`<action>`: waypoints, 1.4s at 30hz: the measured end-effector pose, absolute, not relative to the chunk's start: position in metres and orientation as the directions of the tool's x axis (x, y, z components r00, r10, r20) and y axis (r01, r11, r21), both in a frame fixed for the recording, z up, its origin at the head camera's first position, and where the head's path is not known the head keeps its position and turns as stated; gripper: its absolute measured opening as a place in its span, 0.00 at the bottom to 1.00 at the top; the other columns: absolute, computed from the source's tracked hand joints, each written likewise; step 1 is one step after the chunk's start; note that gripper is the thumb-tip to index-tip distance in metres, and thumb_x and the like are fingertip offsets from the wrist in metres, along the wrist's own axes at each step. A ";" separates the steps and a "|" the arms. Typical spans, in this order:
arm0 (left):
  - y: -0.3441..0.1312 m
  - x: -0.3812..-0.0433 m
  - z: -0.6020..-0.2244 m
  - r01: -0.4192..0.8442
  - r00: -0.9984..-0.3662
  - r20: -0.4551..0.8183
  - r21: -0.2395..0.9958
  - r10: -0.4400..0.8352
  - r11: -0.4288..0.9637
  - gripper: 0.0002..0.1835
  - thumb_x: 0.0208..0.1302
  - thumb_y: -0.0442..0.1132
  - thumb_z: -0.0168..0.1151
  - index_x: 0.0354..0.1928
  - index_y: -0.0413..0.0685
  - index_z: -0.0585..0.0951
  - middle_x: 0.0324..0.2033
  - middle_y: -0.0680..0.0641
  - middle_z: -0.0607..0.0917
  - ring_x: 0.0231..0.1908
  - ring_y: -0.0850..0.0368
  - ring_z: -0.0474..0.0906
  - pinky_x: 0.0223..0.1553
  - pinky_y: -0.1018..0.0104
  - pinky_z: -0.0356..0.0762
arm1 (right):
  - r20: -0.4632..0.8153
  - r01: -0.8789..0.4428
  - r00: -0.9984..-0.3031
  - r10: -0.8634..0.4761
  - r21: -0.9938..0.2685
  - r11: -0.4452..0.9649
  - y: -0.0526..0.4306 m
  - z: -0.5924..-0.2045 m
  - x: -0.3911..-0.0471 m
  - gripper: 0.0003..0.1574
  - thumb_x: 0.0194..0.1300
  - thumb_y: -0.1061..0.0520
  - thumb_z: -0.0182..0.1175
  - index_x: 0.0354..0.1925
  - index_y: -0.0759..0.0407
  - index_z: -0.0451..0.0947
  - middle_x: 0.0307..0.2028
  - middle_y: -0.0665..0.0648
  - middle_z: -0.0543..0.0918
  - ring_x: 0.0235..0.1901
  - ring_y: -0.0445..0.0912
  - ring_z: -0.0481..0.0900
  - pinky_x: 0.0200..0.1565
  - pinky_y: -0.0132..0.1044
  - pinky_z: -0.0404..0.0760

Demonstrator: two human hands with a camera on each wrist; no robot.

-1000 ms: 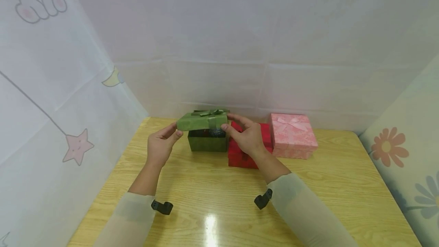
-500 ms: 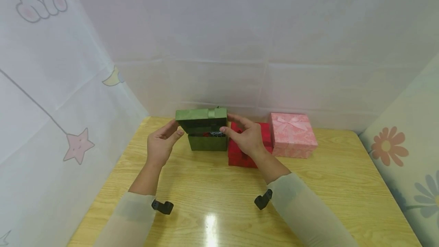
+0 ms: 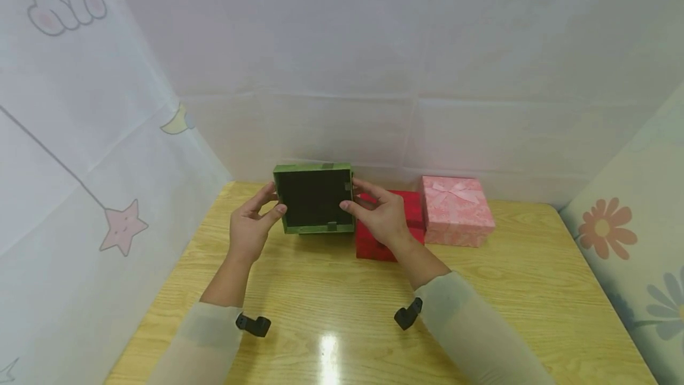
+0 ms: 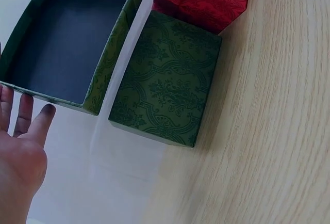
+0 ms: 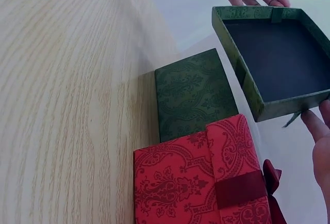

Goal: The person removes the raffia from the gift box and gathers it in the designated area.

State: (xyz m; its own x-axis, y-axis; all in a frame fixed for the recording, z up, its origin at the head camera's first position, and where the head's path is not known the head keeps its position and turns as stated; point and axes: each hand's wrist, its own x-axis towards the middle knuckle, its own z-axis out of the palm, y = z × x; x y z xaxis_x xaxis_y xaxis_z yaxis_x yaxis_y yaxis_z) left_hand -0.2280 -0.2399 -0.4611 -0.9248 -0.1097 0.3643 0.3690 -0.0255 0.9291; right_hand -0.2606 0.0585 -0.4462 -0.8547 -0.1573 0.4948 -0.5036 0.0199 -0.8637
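Note:
A green gift box lid (image 3: 315, 198) stands tipped up on edge, its dark inside toward the head camera. My left hand (image 3: 248, 233) holds its left side, thumb at the near edge and fingers behind. At its right side my right hand (image 3: 386, 218) grips it likewise. The patterned green box base (image 4: 165, 79) sits on the table right beside the lid in the left wrist view; in the head view the lid hides nearly all of it. The lid's bow is hidden behind it, with a ribbon end showing in the right wrist view.
A red gift box (image 3: 376, 246) with a dark red ribbon stands right of the green base, partly behind my right hand. Farther right is a pink gift box (image 3: 456, 210) with a bow. White cloth walls (image 3: 331, 64) enclose the wooden table (image 3: 320, 296).
Between my hands the green lid has tilted from nearly level, bow up, to upright, its dark inside now facing me. It now covers the box's opening in the head view. Both hands barely moved.

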 end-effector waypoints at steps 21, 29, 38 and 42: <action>-0.259 -0.228 -0.466 0.313 -0.949 0.313 0.950 0.027 -0.010 0.32 0.73 0.30 0.64 0.77 0.47 0.69 0.76 0.48 0.68 0.70 0.53 0.66 0.62 0.72 0.75 | 0.315 -0.363 -0.893 -0.322 -0.926 0.100 0.060 -0.450 -0.256 0.52 0.58 0.50 0.80 0.76 0.39 0.70 0.59 0.54 0.80 0.50 0.54 0.89 0.45 0.44 0.89; -0.266 -0.225 -0.469 0.335 -0.935 0.346 0.933 0.070 -0.132 0.32 0.73 0.32 0.66 0.75 0.37 0.69 0.72 0.47 0.74 0.68 0.54 0.65 0.64 0.69 0.72 | 0.232 -0.329 -0.879 -0.416 -0.927 0.179 0.060 -0.451 -0.252 0.63 0.55 0.41 0.80 0.81 0.38 0.59 0.68 0.54 0.74 0.59 0.55 0.84 0.51 0.47 0.87; -0.277 -0.222 -0.474 0.384 -0.881 0.439 0.882 0.180 -0.272 0.41 0.70 0.38 0.70 0.74 0.25 0.60 0.77 0.42 0.64 0.75 0.53 0.61 0.69 0.67 0.69 | 0.228 -0.387 -0.841 -0.490 -0.887 0.251 0.058 -0.450 -0.252 0.72 0.51 0.32 0.80 0.83 0.43 0.53 0.70 0.55 0.72 0.62 0.52 0.81 0.63 0.59 0.77; -0.281 -0.222 -0.472 0.377 -0.859 0.450 0.878 0.243 -0.294 0.50 0.63 0.44 0.75 0.75 0.25 0.56 0.78 0.38 0.57 0.79 0.50 0.54 0.70 0.66 0.67 | 0.232 -0.416 -0.826 -0.514 -0.866 0.277 0.057 -0.450 -0.253 0.75 0.50 0.37 0.82 0.84 0.45 0.50 0.71 0.53 0.71 0.62 0.48 0.81 0.51 0.45 0.85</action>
State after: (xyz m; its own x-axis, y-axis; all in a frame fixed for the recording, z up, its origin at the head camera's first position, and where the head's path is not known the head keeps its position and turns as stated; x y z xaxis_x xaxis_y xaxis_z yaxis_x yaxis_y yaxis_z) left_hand -0.2223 -0.2814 -0.4724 -0.8592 0.2427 0.4504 0.3774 -0.2937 0.8782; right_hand -0.2525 0.0571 -0.4497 -0.8259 -0.5137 0.2322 -0.4157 0.2767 -0.8664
